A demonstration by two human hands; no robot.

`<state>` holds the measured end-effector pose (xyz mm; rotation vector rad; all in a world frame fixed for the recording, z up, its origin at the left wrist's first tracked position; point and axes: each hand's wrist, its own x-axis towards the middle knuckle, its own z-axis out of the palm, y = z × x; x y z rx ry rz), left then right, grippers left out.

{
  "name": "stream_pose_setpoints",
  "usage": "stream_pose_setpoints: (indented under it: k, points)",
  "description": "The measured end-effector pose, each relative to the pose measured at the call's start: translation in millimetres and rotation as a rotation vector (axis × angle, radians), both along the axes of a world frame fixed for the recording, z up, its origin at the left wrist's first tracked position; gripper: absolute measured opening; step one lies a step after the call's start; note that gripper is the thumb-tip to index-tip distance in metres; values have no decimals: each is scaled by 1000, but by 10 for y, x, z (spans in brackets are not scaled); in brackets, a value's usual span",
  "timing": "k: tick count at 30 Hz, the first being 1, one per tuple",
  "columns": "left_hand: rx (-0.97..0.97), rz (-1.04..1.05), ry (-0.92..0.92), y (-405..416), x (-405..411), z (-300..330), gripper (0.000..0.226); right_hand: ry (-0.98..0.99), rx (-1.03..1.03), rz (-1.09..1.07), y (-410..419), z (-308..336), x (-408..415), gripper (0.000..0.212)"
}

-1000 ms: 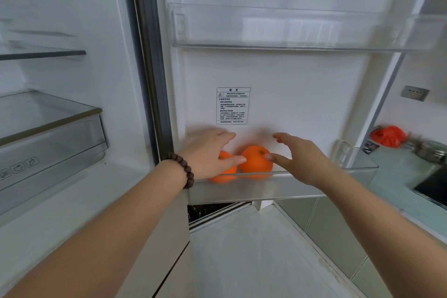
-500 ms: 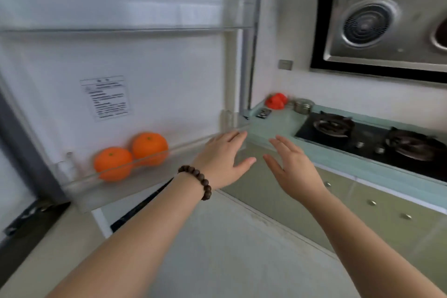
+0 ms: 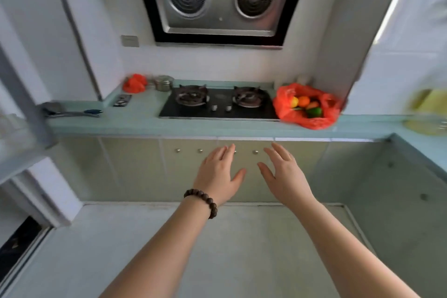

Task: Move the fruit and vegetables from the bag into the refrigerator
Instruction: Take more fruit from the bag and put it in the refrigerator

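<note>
An open red plastic bag [image 3: 283, 101] lies on the pale green counter [image 3: 135, 123], right of the stove. Inside it I see an orange fruit [image 3: 303, 101], a yellow one [image 3: 294, 102] and a green one [image 3: 315, 112]. My left hand [image 3: 219, 174], with a bead bracelet at the wrist, and my right hand [image 3: 283, 174] are held out side by side in front of the cabinet doors, below the counter edge. Both have straight, spread fingers and hold nothing. The refrigerator door's edge [image 3: 19, 113] shows blurred at the far left; its oranges are out of view.
A black two-burner gas stove [image 3: 217, 104] sits mid-counter under a range hood [image 3: 217, 0]. A second red bag [image 3: 134, 83] and a metal pot [image 3: 164, 83] stand at the back left. A utensil [image 3: 72, 113] lies on the counter's left end. A blurred yellow object [image 3: 428, 111] is at the right.
My view has swung right, from the refrigerator door with two oranges on its shelf to the stove and counter. Both hands left the oranges and moved away from the door, empty.
</note>
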<state>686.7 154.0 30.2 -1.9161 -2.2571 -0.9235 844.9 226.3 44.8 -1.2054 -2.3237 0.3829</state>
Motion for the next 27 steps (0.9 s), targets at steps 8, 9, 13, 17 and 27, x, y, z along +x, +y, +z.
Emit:
stream_pose_setpoints:
  k: [8, 9, 13, 17, 27]
  points:
    - [22, -116, -13, 1055, 977, -266, 65, -11, -54, -199, 740, -329, 1122, 49]
    - [22, -128, -13, 1153, 1063, -289, 66, -9, -63, -219, 803, -371, 1227, 48]
    - [-9, -169, 24, 1509, 1320, -384, 64, -7, -110, -296, 1048, -536, 1568, 47]
    - [-26, -205, 31, 1866, 1466, -507, 65, -2, -145, -336, 1330, -674, 1737, 46]
    - [-95, -203, -6, 3100, 1325, -863, 65, -28, -196, -347, 2553, -989, 1627, 47]
